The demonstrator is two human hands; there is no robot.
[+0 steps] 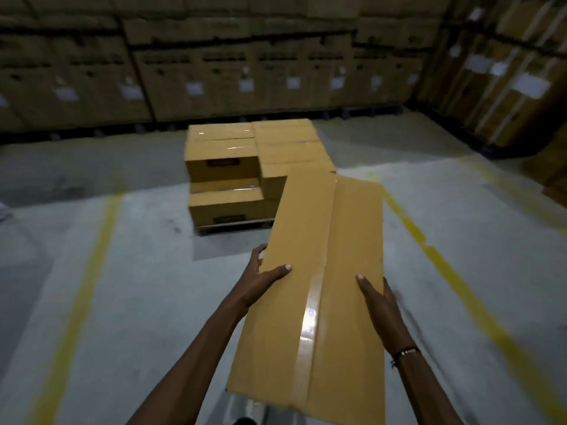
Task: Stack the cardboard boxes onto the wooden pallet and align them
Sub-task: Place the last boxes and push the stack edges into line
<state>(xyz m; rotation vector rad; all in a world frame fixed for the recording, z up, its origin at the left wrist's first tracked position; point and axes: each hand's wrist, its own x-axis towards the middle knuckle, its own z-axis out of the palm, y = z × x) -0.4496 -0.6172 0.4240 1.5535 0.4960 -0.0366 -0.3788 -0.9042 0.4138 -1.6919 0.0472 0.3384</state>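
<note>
Your left hand (pixel 260 279) and right hand (pixel 379 297) grip the long box (pixel 316 286) by its sides, thumbs on top. Looks stiff, bulky, with slick tape; grip lower near the bottom edges before it reaches the pallet stack (pixel 245 167).

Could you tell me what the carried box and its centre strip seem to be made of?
Carried box: brown cardboard, matte, with a folded flap seam. Centre strip: likely clear plastic packing tape, since it reflects a bright glare.

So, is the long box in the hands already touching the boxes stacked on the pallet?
Cannot tell. In the head view the carried box, gripped by the left hand and right hand, overlaps the stacked boxes on the pallet, hiding any gap.
</note>
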